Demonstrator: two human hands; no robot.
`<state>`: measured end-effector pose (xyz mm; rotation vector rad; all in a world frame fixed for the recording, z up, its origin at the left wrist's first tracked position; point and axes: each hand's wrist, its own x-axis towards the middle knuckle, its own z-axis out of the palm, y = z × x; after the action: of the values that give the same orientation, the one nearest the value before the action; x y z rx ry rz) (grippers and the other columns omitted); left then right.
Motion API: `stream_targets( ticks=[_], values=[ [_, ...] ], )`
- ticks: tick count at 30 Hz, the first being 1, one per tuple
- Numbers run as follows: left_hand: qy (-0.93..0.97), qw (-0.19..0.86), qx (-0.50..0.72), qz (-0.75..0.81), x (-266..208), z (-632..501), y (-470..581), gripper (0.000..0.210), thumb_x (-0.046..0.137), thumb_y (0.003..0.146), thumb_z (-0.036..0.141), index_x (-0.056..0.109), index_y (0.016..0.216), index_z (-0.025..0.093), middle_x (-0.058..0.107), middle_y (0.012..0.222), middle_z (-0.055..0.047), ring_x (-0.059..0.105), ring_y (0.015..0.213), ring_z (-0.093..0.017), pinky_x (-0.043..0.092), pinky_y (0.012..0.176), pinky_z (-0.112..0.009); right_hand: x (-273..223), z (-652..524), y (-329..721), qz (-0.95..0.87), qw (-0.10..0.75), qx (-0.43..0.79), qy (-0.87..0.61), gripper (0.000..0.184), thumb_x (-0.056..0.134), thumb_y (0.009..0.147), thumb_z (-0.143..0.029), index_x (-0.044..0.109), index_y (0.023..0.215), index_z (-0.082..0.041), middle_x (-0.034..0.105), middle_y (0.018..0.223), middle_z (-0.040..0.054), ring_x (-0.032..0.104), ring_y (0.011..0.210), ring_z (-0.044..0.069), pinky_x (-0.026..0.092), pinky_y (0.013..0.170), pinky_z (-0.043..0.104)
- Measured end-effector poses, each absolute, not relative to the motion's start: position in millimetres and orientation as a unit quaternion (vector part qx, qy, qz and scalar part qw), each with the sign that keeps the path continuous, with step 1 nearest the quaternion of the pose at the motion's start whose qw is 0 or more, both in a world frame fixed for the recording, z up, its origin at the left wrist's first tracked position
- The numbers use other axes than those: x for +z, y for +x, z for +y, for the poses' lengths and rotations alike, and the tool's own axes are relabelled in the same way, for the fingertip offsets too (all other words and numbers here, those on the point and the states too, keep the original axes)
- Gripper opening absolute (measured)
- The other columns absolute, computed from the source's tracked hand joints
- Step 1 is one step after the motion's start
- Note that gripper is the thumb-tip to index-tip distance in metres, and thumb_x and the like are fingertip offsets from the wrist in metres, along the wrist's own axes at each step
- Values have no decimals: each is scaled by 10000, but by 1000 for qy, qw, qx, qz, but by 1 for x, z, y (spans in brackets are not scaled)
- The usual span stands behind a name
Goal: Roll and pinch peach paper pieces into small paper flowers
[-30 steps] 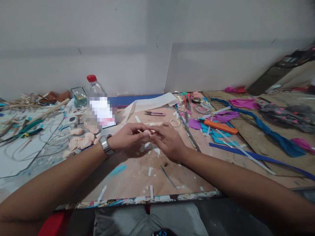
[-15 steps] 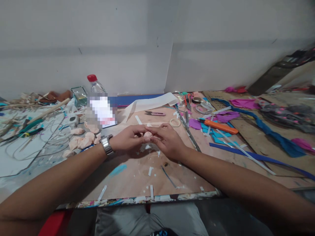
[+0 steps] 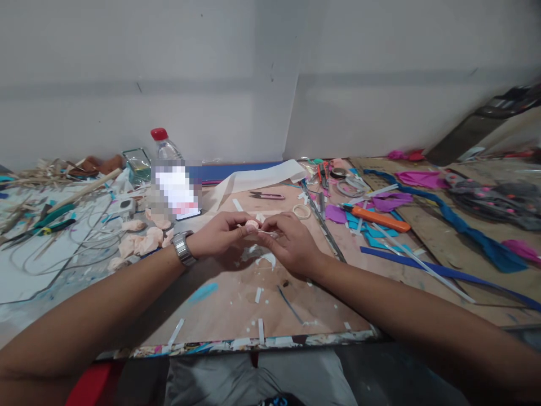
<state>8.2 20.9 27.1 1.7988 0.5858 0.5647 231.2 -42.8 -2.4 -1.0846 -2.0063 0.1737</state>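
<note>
Above the middle of the board, a small peach-coloured paper flower bud (image 3: 252, 224) is between the fingertips of both hands. My left hand (image 3: 222, 234) pinches it from the left, thumb on its near side. A thin pale strip or stem runs from the bud into my right hand (image 3: 291, 242), whose thumb and fingers close round it. Several crumpled peach paper pieces (image 3: 141, 243) lie just left of my left wrist, which wears a metal watch (image 3: 183, 248). Beyond the hands lie small thread snips (image 3: 267, 195) and a roll of tape (image 3: 301, 211).
A lit phone (image 3: 180, 194) leans against a red-capped bottle (image 3: 159, 135). Green-handled pliers (image 3: 54, 217) and a looped cable lie at left. An orange cutter (image 3: 378, 217), a blue strip (image 3: 422, 262) and purple scraps (image 3: 391, 201) lie at right. A wall rises behind.
The bud has turned a little between the fingers, and the pale strip at its right shows more. My right fingertips have drawn slightly away from the left ones.
</note>
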Motion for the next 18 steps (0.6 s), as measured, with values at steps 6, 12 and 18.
stream_targets(
  ticks=[6, 12, 18],
  values=[
    [769, 552, 223, 236, 27, 21, 7, 424, 631, 995, 519, 748, 1072, 119, 731, 1017, -73, 634, 920, -121, 488, 849, -222, -6, -42, 233, -795, 431, 55, -424, 202, 670, 986, -400, 675, 925, -208, 691, 925, -4, 575, 969, 122, 386, 934, 314],
    [791, 537, 188, 226, 25, 22, 6, 464, 555, 1026, 546, 728, 1101, 122, 715, 1011, -72, 611, 903, -126, 479, 855, -254, -4, -41, 232, -793, 444, 25, -417, 190, 714, 952, -377, 694, 1076, -235, 630, 1106, 40, 529, 1143, 153, 406, 1018, 330],
    [808, 537, 140, 200, 27, 23, 5, 514, 526, 1030, 569, 713, 1262, 150, 738, 1112, -102, 646, 941, -157, 515, 888, -293, -5, -42, 231, -833, 410, 35, -369, 301, 642, 996, -316, 667, 1296, -305, 627, 1261, 40, 539, 1232, 151, 421, 1096, 344]
  ],
)
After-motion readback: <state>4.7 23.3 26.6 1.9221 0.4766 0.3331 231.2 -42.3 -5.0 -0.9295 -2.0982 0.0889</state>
